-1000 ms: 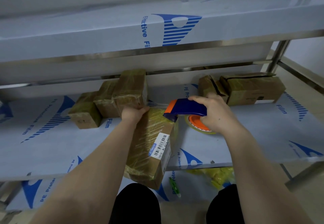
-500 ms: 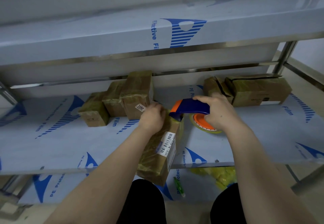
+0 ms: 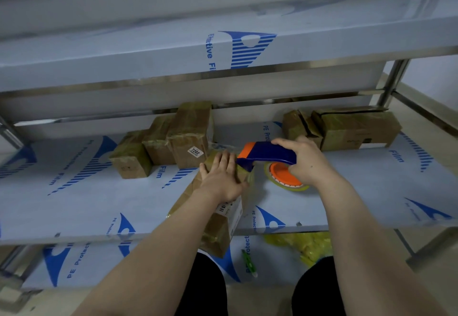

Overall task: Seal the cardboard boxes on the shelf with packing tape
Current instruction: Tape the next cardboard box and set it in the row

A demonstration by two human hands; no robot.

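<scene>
A long cardboard box (image 3: 218,231), wrapped in clear tape and bearing a barcode label, lies on the middle shelf (image 3: 74,204) and overhangs its front edge. My left hand (image 3: 221,179) presses flat on the box's far end with straight fingers. My right hand (image 3: 304,162) grips the blue and orange tape dispenser (image 3: 265,153), whose nose meets the box's far right corner. The orange tape roll (image 3: 282,175) hangs below the handle, just above the shelf.
A row of taped boxes (image 3: 173,140) stands at the back left, one with a "7202" sticker. Two more boxes (image 3: 352,127) sit at the back right, one with open flaps. The upper shelf (image 3: 148,50) hangs low overhead. A yellow bag (image 3: 309,246) and green pen (image 3: 247,261) lie on the bottom shelf.
My left hand has let go of the box's far end, slid right and flattened on top. The dispenser has stayed at the box's far corner. The view has shifted slightly left.
</scene>
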